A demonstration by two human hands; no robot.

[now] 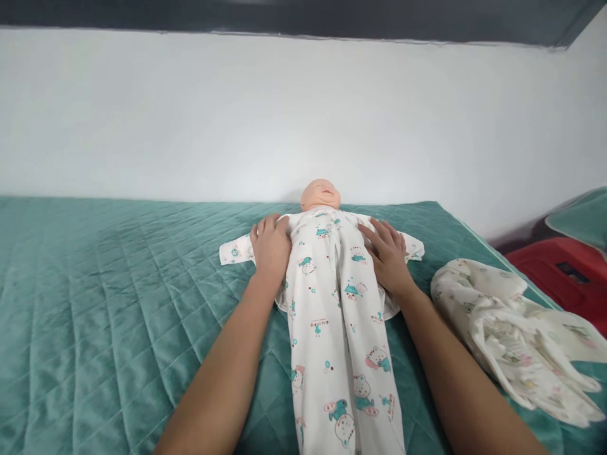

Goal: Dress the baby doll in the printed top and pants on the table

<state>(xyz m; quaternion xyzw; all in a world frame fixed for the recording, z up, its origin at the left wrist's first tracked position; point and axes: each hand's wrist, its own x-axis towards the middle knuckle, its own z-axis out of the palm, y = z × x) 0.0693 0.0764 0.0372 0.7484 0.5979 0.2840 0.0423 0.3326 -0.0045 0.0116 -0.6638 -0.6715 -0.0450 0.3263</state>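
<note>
"What's in front of you?"

"A green quilted cover [118, 303], stitched in diamonds and a little rumpled. It runs back to a plain white wall [190, 114], and a dark band [303, 16] crosses the top of that."

"How many things are on it?"

"One doll [320, 194], lying face up in the middle with its head close to the wall. White printed clothing [327, 316] covers its body: I count two sleeves [237, 250], one spread to each side, and two long legs [313, 379] stretching down toward me. Whether that makes one garment or two, I can't tell. Then one crumpled cloth bundle [502, 335], also printed, off to my right."

"Where are you touching the doll?"

"At both sides. My left fingers [266, 222] are slightly spread, bent over the cloth by one sleeve. My right fingers [372, 235] lie apart by the other, resting on the clothing."

"Anything else around, or in the way?"

"My fingers hide the inner part of both sleeves, and my forearms [227, 366] flank the legs. The bundle sits near my right forearm. Past the cover's edge there's one red thing [550, 259], with a greenish piece [581, 218] above it, both cut off at the side of my view."
</note>
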